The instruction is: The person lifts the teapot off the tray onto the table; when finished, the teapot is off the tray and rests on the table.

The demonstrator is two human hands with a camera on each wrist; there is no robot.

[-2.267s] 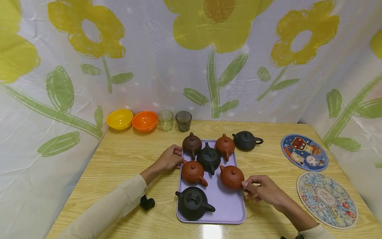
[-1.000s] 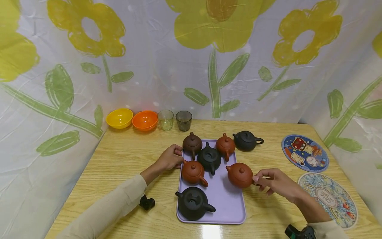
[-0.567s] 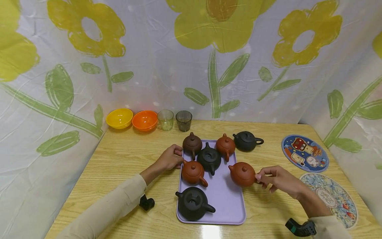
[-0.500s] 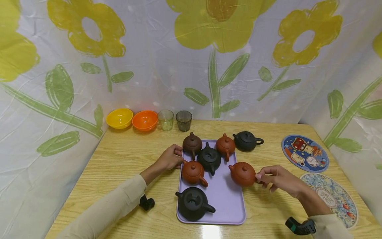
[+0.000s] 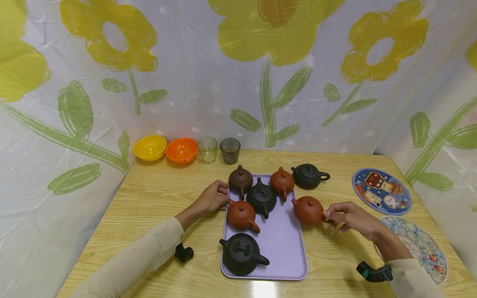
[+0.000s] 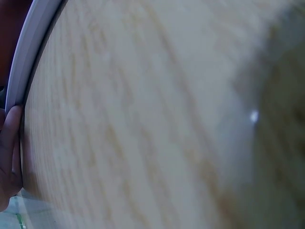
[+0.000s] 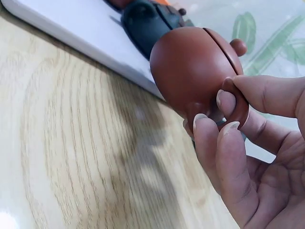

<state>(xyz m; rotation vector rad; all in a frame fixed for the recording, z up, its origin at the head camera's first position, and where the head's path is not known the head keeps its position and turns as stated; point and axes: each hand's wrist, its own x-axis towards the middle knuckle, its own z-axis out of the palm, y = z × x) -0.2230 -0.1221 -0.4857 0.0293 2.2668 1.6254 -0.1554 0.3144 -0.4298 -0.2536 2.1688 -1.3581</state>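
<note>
My right hand [image 5: 352,217] pinches the handle of a reddish-brown clay teapot [image 5: 308,210], its spout pointing left. In the right wrist view the teapot [image 7: 190,67] hangs over the wooden table, close to the tray edge, with thumb and fingers around the handle loop. My left hand [image 5: 210,197] holds the left rim of a lilac tray [image 5: 285,252]; the left wrist view shows its fingers [image 6: 8,143] at that rim. On the tray stand a dark brown teapot [image 5: 240,180], two reddish ones [image 5: 241,215] and two black ones [image 5: 240,254].
Another black teapot [image 5: 307,176] stands behind the tray's far right corner. Yellow [image 5: 150,148] and orange [image 5: 181,151] bowls and two glasses [image 5: 230,151] line the back left. Two round mats [image 5: 381,191] lie at the right. A flower-printed curtain [image 5: 186,95] hangs behind.
My right hand has lifted the reddish-brown teapot off the tray's right side and carried it rightward and farther back, past the tray's edge. My left hand has stayed at the tray's rim.
</note>
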